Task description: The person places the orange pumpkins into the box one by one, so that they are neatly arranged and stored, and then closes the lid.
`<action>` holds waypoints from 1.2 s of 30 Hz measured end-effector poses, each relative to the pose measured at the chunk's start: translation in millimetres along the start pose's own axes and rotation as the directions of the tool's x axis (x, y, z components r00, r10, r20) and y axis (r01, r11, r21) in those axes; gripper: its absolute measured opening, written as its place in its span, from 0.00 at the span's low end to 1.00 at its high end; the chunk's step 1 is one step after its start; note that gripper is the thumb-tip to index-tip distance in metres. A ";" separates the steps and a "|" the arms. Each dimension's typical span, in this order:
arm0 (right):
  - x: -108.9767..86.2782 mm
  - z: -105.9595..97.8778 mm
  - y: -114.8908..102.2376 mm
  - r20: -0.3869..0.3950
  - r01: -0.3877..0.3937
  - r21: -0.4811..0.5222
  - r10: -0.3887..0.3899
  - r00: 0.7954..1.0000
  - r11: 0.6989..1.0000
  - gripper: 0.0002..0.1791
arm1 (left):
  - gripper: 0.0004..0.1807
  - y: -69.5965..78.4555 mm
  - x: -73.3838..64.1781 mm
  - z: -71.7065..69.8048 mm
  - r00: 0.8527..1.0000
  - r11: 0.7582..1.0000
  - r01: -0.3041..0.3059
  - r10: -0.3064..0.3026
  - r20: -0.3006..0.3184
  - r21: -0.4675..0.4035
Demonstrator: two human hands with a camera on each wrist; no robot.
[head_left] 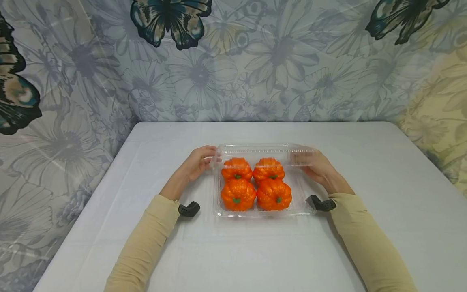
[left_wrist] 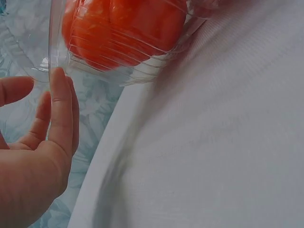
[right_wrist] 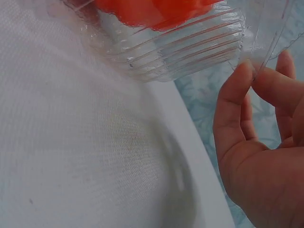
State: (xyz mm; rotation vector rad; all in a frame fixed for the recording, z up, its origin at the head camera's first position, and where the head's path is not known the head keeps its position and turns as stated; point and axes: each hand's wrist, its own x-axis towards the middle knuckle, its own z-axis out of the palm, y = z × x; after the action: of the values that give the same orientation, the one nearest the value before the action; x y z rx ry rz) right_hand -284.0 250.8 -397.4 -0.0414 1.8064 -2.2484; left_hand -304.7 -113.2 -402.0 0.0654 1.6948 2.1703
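Observation:
A clear plastic clamshell box [head_left: 303, 190] lies on the table, its transparent lid [head_left: 255, 151] raised along the far side. Inside sit several glossy orange pumpkins [head_left: 238, 194], ribbed and with short green stems. My right hand [head_left: 316, 164] is at the far right corner; the right wrist view shows thumb and index finger pinching the box's rim [right_wrist: 259, 47]. At the far left corner is my left hand [head_left: 198, 162]. Its fingers are extended, one fingertip against the plastic edge in the left wrist view, while the thumb [left_wrist: 16, 89] stands apart.
A white cloth covers the table [head_left: 237, 251]. Behind and to the left hangs a patterned fabric [head_left: 200, 81] with flowers and butterflies. Black curved wrist-camera mounts [head_left: 189, 209] stick out from both beige sleeves [head_left: 146, 239], the right one close to the box's side.

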 end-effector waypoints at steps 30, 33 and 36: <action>-5.3 -34.0 -11.5 0.364 -0.023 -0.138 0.073 0.928 0.990 0.18 | 0.32 3.7 -1.4 3.6 0.995 0.987 -0.095 0.091 0.034 0.127; -6.9 -35.2 -15.1 0.375 -0.025 -0.221 0.108 0.921 0.975 0.20 | 0.32 3.6 -1.6 4.5 0.993 0.984 -0.114 0.112 0.023 0.133; -7.3 -34.9 -17.1 0.379 -0.048 -0.309 0.169 0.910 0.950 0.23 | 0.31 3.1 -1.7 4.4 0.992 0.984 -0.122 0.122 0.008 0.133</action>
State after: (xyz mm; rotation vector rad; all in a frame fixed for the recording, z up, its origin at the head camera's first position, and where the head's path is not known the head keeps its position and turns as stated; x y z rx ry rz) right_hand -286.4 289.1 -387.9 -0.4166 1.8352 -1.7179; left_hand -302.8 -110.2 -397.5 0.2109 1.8797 2.1392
